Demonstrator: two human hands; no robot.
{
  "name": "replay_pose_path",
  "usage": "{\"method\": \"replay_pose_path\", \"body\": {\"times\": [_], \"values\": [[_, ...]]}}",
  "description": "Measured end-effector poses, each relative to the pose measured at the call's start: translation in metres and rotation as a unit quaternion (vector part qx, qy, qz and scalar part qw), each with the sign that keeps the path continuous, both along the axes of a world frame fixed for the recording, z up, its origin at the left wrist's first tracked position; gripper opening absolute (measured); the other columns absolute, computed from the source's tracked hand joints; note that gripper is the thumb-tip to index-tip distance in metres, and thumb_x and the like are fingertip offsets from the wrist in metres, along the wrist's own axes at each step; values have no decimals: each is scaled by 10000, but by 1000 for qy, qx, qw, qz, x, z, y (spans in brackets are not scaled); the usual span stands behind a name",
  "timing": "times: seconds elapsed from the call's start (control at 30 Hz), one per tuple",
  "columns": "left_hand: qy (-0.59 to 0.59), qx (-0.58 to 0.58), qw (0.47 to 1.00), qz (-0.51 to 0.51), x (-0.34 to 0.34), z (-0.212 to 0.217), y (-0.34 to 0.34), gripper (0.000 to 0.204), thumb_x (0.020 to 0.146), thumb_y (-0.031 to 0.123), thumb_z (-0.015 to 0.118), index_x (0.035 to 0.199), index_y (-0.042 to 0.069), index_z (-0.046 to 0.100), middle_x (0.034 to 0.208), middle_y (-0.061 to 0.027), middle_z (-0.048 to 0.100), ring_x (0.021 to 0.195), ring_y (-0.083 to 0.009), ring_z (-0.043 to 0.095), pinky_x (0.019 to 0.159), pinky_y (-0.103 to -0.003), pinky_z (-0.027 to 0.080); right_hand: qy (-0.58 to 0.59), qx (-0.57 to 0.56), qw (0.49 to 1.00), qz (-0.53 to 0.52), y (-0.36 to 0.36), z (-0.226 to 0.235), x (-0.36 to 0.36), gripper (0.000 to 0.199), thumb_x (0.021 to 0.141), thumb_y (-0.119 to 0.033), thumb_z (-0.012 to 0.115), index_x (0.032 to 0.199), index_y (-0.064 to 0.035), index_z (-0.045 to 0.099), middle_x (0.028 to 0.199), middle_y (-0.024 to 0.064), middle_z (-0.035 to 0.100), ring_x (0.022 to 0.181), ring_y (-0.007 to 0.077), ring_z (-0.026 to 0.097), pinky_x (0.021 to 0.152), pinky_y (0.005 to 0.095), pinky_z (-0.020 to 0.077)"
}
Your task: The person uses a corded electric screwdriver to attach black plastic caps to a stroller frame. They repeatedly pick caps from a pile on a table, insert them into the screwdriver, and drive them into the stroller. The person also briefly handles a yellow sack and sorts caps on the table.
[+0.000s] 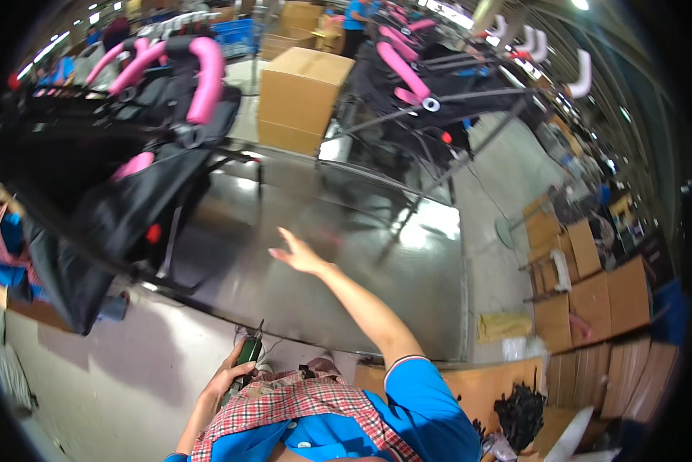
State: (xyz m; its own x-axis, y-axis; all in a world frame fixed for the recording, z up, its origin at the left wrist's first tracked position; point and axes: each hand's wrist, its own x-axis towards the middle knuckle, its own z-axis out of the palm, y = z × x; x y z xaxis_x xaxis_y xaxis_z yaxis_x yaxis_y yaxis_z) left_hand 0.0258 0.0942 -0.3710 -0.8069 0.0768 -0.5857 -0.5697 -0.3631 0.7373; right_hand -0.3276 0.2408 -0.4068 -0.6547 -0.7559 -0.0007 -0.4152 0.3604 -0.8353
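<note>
My left hand (229,373) is low beside my apron, its fingers wrapped around a dark green electric screwdriver (249,351) whose thin bit points up and away. My right arm reaches out over the shiny metal tabletop (346,269); the right hand (304,258) is open, fingers spread, and nothing is in it. To the left on the table stands a black stroller (123,208) with pink foam on its handles (206,81). Another stroller (415,108), with a black seat and bare grey frame tubes, stands at the far right of the table.
A cardboard box (300,100) sits beyond the table's far edge. Open cartons (604,300) are stacked on the right. At the lower right, a bundle of small black parts (519,416) rests on a brown surface. A person in blue (354,23) stands in the distance.
</note>
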Motion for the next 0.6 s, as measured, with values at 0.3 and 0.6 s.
{"method": "replay_pose_path", "body": {"times": [0.3,0.6], "values": [[-110,47,993,3,-151,-11,96,890,870,160,704,1587,110,179,1103,-93,606,876,-166,599,786,-271,482,27,-45,854,-517,386,-19,-277,506,924,-523,611,1030,-31,666,1036,117,667,964,236,605,844,394,473],[-159,8,984,82,-199,3,143,845,893,188,680,1589,161,202,1150,-99,596,907,-189,578,801,-293,457,172,-254,761,-572,506,161,-518,669,852,-568,710,1091,45,590,990,119,651,926,195,598,838,352,455]]}}
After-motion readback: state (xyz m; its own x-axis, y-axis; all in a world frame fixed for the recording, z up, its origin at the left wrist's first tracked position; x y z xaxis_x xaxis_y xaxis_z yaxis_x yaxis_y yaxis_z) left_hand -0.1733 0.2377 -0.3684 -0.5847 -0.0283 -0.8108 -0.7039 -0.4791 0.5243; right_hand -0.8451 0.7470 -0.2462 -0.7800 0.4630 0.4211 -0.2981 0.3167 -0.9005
